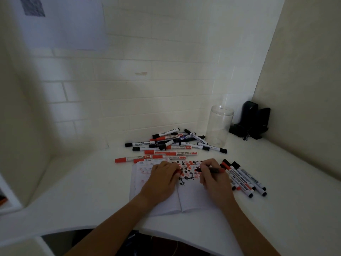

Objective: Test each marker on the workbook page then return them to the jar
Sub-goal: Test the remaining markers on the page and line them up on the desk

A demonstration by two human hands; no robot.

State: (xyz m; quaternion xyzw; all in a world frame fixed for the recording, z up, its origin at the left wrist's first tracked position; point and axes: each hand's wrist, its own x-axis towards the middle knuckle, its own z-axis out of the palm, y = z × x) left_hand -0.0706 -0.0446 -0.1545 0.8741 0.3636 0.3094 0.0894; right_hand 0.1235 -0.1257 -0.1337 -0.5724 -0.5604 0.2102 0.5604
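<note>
Two hands, apparently uncapped marker (208,170).

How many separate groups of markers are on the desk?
2, plus one marker held in the right hand. A pile lies beyond the workbook, near the jar; a row lies right of the workbook.

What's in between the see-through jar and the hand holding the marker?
In the head view, the right end of the marker pile lies between the clear plastic jar and the right hand gripping the red marker.
</note>
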